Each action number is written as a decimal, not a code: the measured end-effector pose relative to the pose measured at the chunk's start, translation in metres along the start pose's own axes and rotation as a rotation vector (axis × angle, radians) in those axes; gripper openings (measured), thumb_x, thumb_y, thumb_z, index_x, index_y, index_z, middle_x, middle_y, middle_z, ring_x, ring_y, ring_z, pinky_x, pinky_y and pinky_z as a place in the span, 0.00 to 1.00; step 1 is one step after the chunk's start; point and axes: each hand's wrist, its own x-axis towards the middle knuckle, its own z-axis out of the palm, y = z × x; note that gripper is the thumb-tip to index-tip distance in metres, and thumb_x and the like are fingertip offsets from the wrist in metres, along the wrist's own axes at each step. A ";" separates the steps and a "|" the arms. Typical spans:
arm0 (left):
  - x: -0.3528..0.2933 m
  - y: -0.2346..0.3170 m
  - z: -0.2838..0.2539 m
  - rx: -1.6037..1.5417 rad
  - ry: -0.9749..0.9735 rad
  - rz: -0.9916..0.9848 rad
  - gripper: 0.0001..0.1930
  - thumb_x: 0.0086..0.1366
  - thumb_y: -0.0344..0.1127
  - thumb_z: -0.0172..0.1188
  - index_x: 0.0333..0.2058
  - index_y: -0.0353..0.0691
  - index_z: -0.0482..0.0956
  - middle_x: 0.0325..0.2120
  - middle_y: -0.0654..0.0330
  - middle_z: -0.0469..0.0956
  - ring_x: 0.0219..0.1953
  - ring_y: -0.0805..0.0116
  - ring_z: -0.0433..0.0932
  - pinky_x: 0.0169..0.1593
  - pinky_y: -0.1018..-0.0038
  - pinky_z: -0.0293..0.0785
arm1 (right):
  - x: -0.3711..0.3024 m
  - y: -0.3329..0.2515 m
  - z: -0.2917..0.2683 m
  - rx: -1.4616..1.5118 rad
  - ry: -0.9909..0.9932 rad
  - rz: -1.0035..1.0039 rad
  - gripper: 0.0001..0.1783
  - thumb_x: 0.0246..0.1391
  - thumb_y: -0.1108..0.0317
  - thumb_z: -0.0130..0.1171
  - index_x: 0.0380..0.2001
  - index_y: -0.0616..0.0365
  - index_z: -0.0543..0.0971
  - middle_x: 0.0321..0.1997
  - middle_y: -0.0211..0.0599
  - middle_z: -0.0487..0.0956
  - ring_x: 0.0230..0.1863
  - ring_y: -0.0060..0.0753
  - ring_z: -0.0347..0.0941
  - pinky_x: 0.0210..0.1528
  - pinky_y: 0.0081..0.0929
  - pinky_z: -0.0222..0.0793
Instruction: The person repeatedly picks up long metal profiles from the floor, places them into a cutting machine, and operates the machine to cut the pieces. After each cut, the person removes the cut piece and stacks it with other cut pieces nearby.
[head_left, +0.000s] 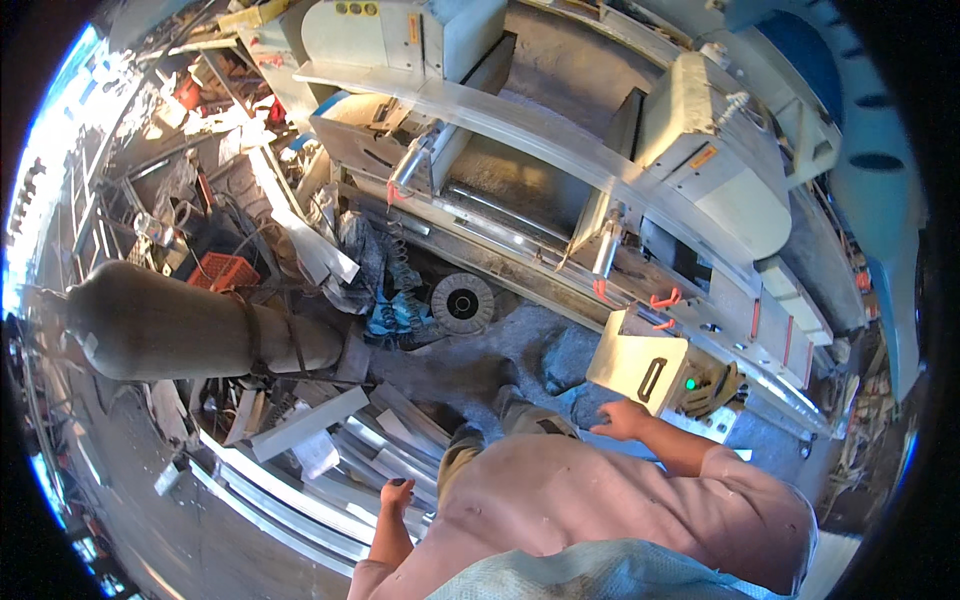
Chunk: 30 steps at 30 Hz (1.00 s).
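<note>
My left hand (397, 491) hangs low on the left, above a pile of metal offcuts. Its fingers curl inward, and what they hold, if anything, is too dark and small to make out. Further right, my right hand (622, 419) is raised beside the lower edge of a cream panel (638, 362) with a dark slotted handle. Its fingers are bent closed; whether they touch the panel or grip anything is hidden. Right of the panel a control box (690, 384) shows a lit green button. Beyond stands a long, pale two-headed machine (720, 165) with cylindrical clamps (608, 248).
A large grey gas cylinder (190, 325) lies on the left, near an orange crate (223, 271). Metal profiles (300, 505) are heaped beside my legs. A round disc (462, 304) rests by the machine base. Scrap and cables crowd the far left.
</note>
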 end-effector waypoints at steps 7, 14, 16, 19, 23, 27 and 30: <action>0.009 0.069 -0.053 0.027 -0.070 0.071 0.15 0.61 0.38 0.71 0.41 0.32 0.84 0.29 0.58 0.83 0.25 0.66 0.80 0.27 0.70 0.76 | -0.017 0.090 0.077 0.260 0.295 0.263 0.31 0.57 0.36 0.63 0.31 0.58 0.88 0.32 0.50 0.86 0.35 0.41 0.84 0.43 0.44 0.78; 0.029 0.123 -0.087 0.262 -0.152 0.354 0.10 0.64 0.37 0.67 0.36 0.36 0.85 0.29 0.61 0.83 0.27 0.68 0.80 0.30 0.70 0.76 | -0.039 0.080 0.094 0.524 0.738 0.671 0.35 0.57 0.34 0.60 0.41 0.60 0.84 0.46 0.59 0.84 0.50 0.63 0.81 0.52 0.55 0.77; 0.044 0.123 -0.096 0.386 -0.161 0.445 0.10 0.64 0.38 0.67 0.34 0.36 0.86 0.28 0.61 0.83 0.28 0.68 0.80 0.31 0.68 0.76 | -0.051 0.081 0.089 0.623 0.782 0.910 0.33 0.58 0.35 0.60 0.46 0.56 0.83 0.48 0.54 0.85 0.52 0.61 0.81 0.54 0.55 0.76; 0.056 0.117 -0.108 0.499 -0.111 0.456 0.11 0.64 0.39 0.68 0.33 0.36 0.87 0.27 0.61 0.84 0.30 0.68 0.80 0.33 0.67 0.75 | -0.055 0.092 0.082 0.710 0.840 1.079 0.38 0.57 0.34 0.60 0.59 0.52 0.76 0.58 0.51 0.82 0.58 0.59 0.78 0.59 0.54 0.73; 0.045 0.112 -0.120 0.355 -0.117 0.314 0.12 0.63 0.38 0.69 0.37 0.32 0.87 0.31 0.58 0.85 0.32 0.65 0.82 0.36 0.65 0.78 | -0.050 0.120 0.076 0.665 0.820 1.125 0.37 0.60 0.36 0.57 0.62 0.53 0.74 0.60 0.52 0.80 0.61 0.59 0.76 0.61 0.54 0.72; 0.028 0.106 -0.121 0.199 -0.096 0.243 0.13 0.63 0.35 0.69 0.40 0.29 0.85 0.31 0.57 0.84 0.31 0.62 0.82 0.35 0.64 0.78 | -0.048 0.132 0.067 0.596 0.726 1.129 0.31 0.64 0.37 0.53 0.50 0.51 0.85 0.57 0.48 0.83 0.59 0.54 0.79 0.59 0.51 0.75; 0.021 0.104 -0.121 0.214 -0.083 0.239 0.16 0.63 0.38 0.70 0.40 0.28 0.85 0.31 0.57 0.84 0.31 0.63 0.82 0.35 0.63 0.79 | -0.050 0.130 0.061 0.585 0.715 1.162 0.30 0.64 0.37 0.53 0.50 0.51 0.85 0.55 0.48 0.83 0.58 0.54 0.79 0.59 0.52 0.75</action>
